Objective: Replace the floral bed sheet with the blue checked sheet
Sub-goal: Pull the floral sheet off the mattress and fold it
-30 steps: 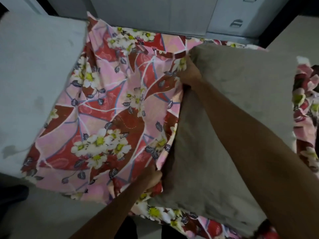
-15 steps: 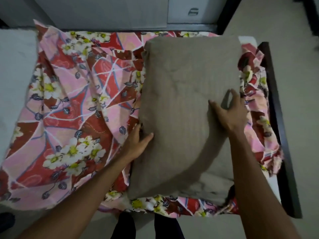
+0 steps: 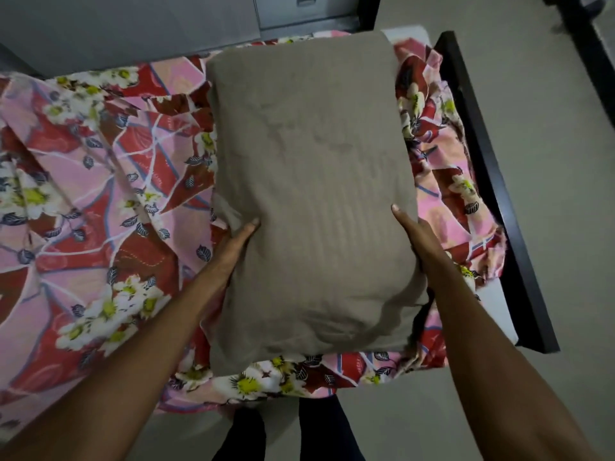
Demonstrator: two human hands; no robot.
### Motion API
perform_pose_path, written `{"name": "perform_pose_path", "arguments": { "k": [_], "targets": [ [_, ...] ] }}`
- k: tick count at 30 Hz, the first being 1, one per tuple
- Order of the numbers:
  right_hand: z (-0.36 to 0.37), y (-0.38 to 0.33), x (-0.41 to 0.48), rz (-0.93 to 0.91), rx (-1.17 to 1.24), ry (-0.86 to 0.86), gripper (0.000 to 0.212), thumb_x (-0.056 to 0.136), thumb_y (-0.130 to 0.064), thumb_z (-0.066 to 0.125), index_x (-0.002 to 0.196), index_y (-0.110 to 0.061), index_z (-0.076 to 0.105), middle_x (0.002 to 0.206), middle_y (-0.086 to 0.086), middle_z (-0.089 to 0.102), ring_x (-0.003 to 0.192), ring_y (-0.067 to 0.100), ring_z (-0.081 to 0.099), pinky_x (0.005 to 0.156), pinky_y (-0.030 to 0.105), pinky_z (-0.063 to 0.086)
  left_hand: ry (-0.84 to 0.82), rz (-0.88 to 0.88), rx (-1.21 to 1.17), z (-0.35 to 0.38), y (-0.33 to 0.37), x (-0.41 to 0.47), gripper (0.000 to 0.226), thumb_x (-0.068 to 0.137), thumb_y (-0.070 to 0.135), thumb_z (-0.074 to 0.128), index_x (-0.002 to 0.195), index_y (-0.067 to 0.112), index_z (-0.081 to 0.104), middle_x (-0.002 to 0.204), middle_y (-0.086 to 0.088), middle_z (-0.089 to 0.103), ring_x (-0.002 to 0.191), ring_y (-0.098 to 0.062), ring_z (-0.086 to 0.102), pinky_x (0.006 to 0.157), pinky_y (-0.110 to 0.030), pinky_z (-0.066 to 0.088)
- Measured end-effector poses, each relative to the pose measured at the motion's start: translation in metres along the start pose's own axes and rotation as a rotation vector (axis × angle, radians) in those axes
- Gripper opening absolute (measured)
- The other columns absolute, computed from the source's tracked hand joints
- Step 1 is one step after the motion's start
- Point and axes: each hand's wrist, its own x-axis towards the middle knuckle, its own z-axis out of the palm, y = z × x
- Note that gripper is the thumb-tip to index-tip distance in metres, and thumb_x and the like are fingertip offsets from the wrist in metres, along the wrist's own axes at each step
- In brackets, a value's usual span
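Note:
The floral bed sheet (image 3: 109, 207), pink and red with white flowers, lies crumpled across the bed. On its right end rests a grey-brown pillow (image 3: 312, 181). My left hand (image 3: 238, 241) grips the pillow's left edge, thumb on top and fingers hidden underneath. My right hand (image 3: 412, 237) grips the pillow's right edge in the same way. No blue checked sheet is in view.
A black bed frame (image 3: 489, 181) runs along the right side, with bare white mattress (image 3: 499, 307) showing at the near right corner. Grey cabinets (image 3: 166, 24) stand behind the bed. Pale floor lies to the right and in front. My dark-trousered legs (image 3: 286, 434) are at the bed's near edge.
Both hands moved from pulling at the sheet and pillow to holding the pillow's two sides. The view swung right and the pillow now fills the middle.

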Motion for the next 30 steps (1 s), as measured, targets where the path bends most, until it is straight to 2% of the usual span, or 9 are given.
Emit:
{"name": "perform_pose_path", "arguments": {
  "k": [6, 10, 13, 16, 19, 21, 23, 26, 30],
  "targets": [
    [0.009, -0.065, -0.041, -0.173, 0.135, 0.088, 0.035, 0.091, -0.025, 0.071, 0.124, -0.019, 0.063, 0.108, -0.008, 0.074, 0.097, 0.006, 0.071, 0.074, 0.017, 0.056, -0.004, 0.013, -0.080, 0.014, 0.054, -0.016, 0.065, 0.068, 0.033, 0.070, 0.125, 0.004, 0.063, 0.119, -0.016, 0.068, 0.114, -0.033, 0.062, 0.099, -0.041, 0.052],
    [0.028, -0.117, -0.078, -0.291, 0.138, 0.120, 0.026, 0.089, -0.022, 0.074, 0.113, -0.024, 0.064, 0.102, -0.010, 0.074, 0.088, 0.001, 0.072, 0.071, 0.015, 0.054, -0.012, 0.076, -0.082, -0.003, 0.101, -0.040, 0.021, 0.091, 0.009, 0.054, 0.110, 0.004, 0.060, 0.085, 0.002, 0.073, 0.076, -0.009, 0.069, 0.065, -0.017, 0.053],
    [0.061, -0.142, -0.105, -0.354, 0.158, 0.135, 0.023, 0.085, -0.024, 0.078, 0.107, -0.024, 0.069, 0.106, -0.002, 0.076, 0.094, 0.010, 0.073, 0.080, 0.025, 0.058, -0.002, 0.130, -0.046, -0.040, 0.129, -0.065, 0.021, 0.095, 0.006, 0.047, 0.110, 0.003, 0.063, 0.083, 0.003, 0.073, 0.076, -0.008, 0.068, 0.077, -0.024, 0.052],
    [0.114, -0.153, -0.135, -0.437, 0.167, 0.145, 0.031, 0.083, -0.021, 0.080, 0.112, -0.019, 0.070, 0.109, 0.000, 0.075, 0.099, 0.014, 0.073, 0.085, 0.029, 0.058, 0.076, 0.131, -0.058, -0.098, 0.138, -0.085, 0.023, 0.100, 0.005, 0.040, 0.110, 0.008, 0.060, 0.067, 0.010, 0.071, 0.062, -0.002, 0.066, 0.060, -0.015, 0.051],
    [0.183, -0.153, -0.166, -0.480, 0.147, 0.136, 0.031, 0.082, -0.019, 0.080, 0.112, -0.018, 0.070, 0.103, -0.004, 0.076, 0.096, 0.011, 0.073, 0.083, 0.026, 0.057, 0.141, 0.128, -0.055, -0.167, 0.134, -0.112, 0.025, 0.100, 0.007, 0.039, 0.113, 0.006, 0.061, 0.079, 0.000, 0.065, 0.069, -0.010, 0.064, 0.062, -0.018, 0.050],
    [0.236, -0.151, -0.182, -0.492, 0.128, 0.122, 0.033, 0.083, -0.020, 0.080, 0.113, -0.013, 0.071, 0.100, -0.003, 0.077, 0.094, 0.010, 0.073, 0.081, 0.025, 0.058, 0.165, 0.128, -0.037, -0.222, 0.124, -0.124, 0.039, 0.100, 0.006, 0.040, 0.086, 0.011, 0.076, 0.069, 0.002, 0.066, 0.066, -0.010, 0.064, 0.063, -0.017, 0.050],
    [0.293, -0.148, -0.195, -0.493, 0.100, 0.080, 0.035, 0.082, -0.022, 0.082, 0.113, -0.011, 0.071, 0.098, -0.003, 0.077, 0.092, 0.010, 0.074, 0.079, 0.025, 0.058, 0.217, 0.133, -0.045, -0.286, 0.111, -0.130, 0.056, 0.099, 0.004, 0.038, 0.062, 0.020, 0.077, 0.063, 0.009, 0.070, 0.070, -0.009, 0.065, 0.080, -0.021, 0.048],
    [0.382, -0.144, -0.211, -0.518, 0.096, 0.014, 0.033, 0.082, -0.017, 0.081, 0.112, -0.009, 0.071, 0.095, -0.008, 0.076, 0.088, 0.004, 0.073, 0.074, 0.018, 0.055, 0.340, 0.104, -0.036, -0.381, 0.099, -0.139, 0.032, 0.097, -0.002, 0.037, 0.099, 0.003, 0.068, 0.072, 0.002, 0.071, 0.080, -0.017, 0.058, 0.087, -0.031, 0.045],
    [0.507, -0.139, -0.227, -0.534, 0.093, -0.085, 0.036, 0.080, -0.017, 0.083, 0.112, -0.011, 0.071, 0.099, -0.007, 0.075, 0.091, 0.004, 0.072, 0.076, 0.017, 0.054, 0.455, 0.128, -0.023, -0.500, 0.084, -0.164, 0.040, 0.094, 0.000, 0.044, 0.133, 0.001, 0.051, 0.106, -0.005, 0.067, 0.099, -0.026, 0.060, 0.096, -0.033, 0.045]
  ]
}}
